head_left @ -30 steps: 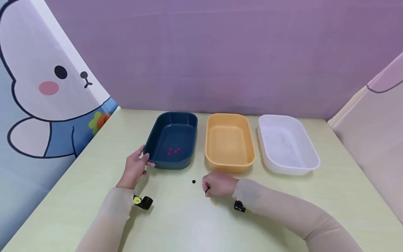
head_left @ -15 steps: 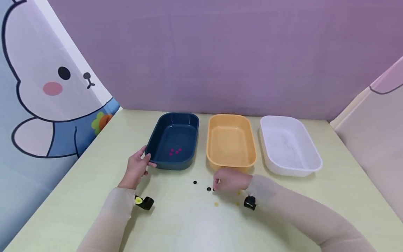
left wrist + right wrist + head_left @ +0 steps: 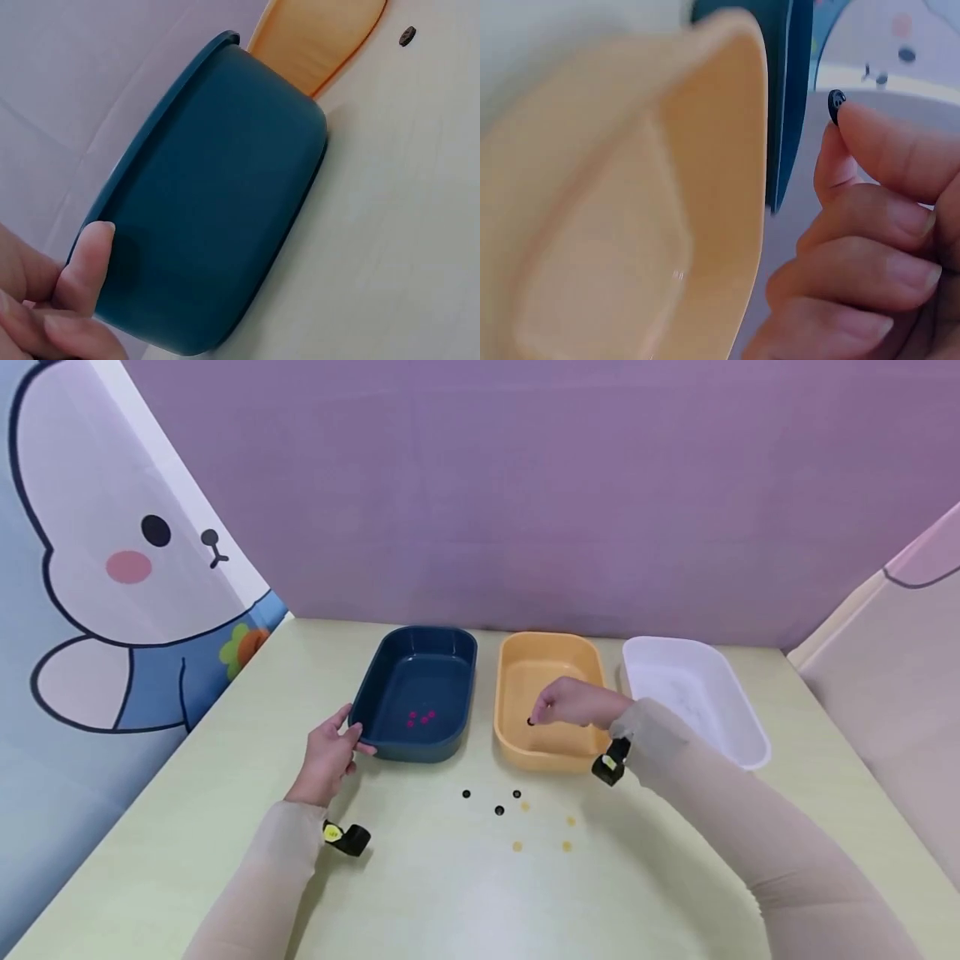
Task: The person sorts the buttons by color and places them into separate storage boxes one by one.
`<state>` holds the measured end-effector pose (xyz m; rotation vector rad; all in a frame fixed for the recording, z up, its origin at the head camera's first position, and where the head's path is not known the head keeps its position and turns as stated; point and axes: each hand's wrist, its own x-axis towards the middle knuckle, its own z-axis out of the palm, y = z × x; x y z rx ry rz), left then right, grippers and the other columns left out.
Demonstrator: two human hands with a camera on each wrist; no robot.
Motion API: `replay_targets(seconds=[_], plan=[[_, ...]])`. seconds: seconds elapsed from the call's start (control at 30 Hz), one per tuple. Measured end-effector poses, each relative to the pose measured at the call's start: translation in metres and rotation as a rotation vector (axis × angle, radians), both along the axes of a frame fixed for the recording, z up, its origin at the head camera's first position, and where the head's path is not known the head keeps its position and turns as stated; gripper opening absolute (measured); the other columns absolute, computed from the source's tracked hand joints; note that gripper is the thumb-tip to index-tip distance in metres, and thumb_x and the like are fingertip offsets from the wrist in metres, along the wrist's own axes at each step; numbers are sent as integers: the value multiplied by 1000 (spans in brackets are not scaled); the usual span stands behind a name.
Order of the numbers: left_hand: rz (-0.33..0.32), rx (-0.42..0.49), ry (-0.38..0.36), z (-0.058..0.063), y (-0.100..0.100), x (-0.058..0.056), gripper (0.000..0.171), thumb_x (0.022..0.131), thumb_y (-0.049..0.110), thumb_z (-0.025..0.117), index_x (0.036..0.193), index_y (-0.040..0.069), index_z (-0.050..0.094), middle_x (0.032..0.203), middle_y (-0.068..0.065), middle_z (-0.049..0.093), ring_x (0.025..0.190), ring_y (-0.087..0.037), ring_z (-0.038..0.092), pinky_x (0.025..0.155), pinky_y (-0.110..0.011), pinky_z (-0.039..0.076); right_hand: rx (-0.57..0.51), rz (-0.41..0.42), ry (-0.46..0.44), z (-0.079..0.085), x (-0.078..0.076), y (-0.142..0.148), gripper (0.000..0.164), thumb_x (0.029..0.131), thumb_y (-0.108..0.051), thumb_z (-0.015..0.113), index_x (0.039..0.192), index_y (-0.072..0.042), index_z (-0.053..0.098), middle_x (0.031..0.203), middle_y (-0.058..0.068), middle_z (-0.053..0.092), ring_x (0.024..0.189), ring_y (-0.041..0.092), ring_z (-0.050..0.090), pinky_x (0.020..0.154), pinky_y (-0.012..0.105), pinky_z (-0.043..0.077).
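My right hand [image 3: 576,702] is raised over the yellow tray [image 3: 551,762]. Between thumb and index finger it pinches a small black button [image 3: 836,106], whose holes show in the right wrist view. At the near left corner of the dark blue tray [image 3: 411,752], my left hand [image 3: 327,758] grips the rim. One of its fingers lies against the outer wall in the left wrist view. Several pink buttons [image 3: 424,720] lie inside the blue tray. On the table in front of the trays are black buttons [image 3: 499,810] and several yellow buttons [image 3: 567,846].
A white tray [image 3: 738,735] stands right of the yellow one, partly behind my right sleeve. All the trays sit in a row on the pale table [image 3: 420,893]. Behind them rises a purple backdrop [image 3: 525,502], with a cartoon-printed sheet [image 3: 90,610] on the left.
My right hand has picked up a black button and moved from the table up over the yellow tray, uncovering black and yellow buttons. The left hand has stayed at the blue tray.
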<state>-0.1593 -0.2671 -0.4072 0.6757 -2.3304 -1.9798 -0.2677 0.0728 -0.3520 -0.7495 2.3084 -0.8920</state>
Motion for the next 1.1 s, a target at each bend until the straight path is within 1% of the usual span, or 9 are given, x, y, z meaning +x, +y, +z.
replay_targets(seconds=[0.13,0.37,0.5,0.57,0.63,0.7,0.77,0.83,1.1], plan=[[9,13,18,0,1,0,56,103,10,40,154,7,16,55,9,61,47,-5,55,38,-19,29,21,-70,-66,1,-17,1,21,94,-15,58,105,1,68,95,4,61,49,7,26,46,21,24],[35,12,39,-1,4,0,54,103,10,40,153,6,20,53,10,61,42,-5,50,38,-18,28,24,-116,-78,1,-35,-4,27,95,-15,56,113,3,65,70,-3,44,46,5,25,44,19,25],[54,8,39,-2,6,0,53,103,12,40,153,7,22,53,9,61,43,-6,51,38,-19,28,8,-180,-97,0,-44,-9,27,94,-15,58,111,4,65,60,-5,33,47,5,24,45,20,24],[62,11,44,-2,6,0,52,103,13,40,153,7,23,53,9,61,43,-6,51,38,-19,27,-13,-215,-106,0,-49,-10,23,94,-16,58,103,2,68,58,-6,29,47,6,23,46,20,24],[67,15,44,-3,7,1,52,103,13,40,153,8,23,53,9,61,41,-6,49,37,-19,27,-44,-255,-121,0,-52,-12,18,93,-17,60,86,-2,67,56,-6,27,47,6,23,47,21,23],[69,17,39,-4,6,1,52,103,13,40,153,9,23,53,9,61,39,-6,47,37,-19,27,-82,-277,-135,-1,-55,-14,24,92,-17,61,69,-7,59,55,-6,27,46,6,23,46,21,24],[67,18,31,-5,6,2,53,103,13,40,153,10,23,54,9,61,38,-6,44,37,-19,27,-111,-303,-151,-3,-58,-16,35,91,-17,63,60,-12,49,53,-6,27,46,7,22,47,22,23],[62,17,24,-6,5,2,53,104,14,40,153,10,22,54,9,61,37,-6,42,38,-19,27,-124,-330,-157,-6,-61,-18,41,91,-18,62,56,-15,41,52,-6,26,46,7,20,46,22,22],[70,14,30,-4,5,3,53,104,14,40,153,10,22,54,9,61,38,-6,43,37,-19,27,-124,-433,-138,-24,-74,-21,45,93,-18,61,55,-17,37,50,-7,24,43,7,17,44,23,20]])
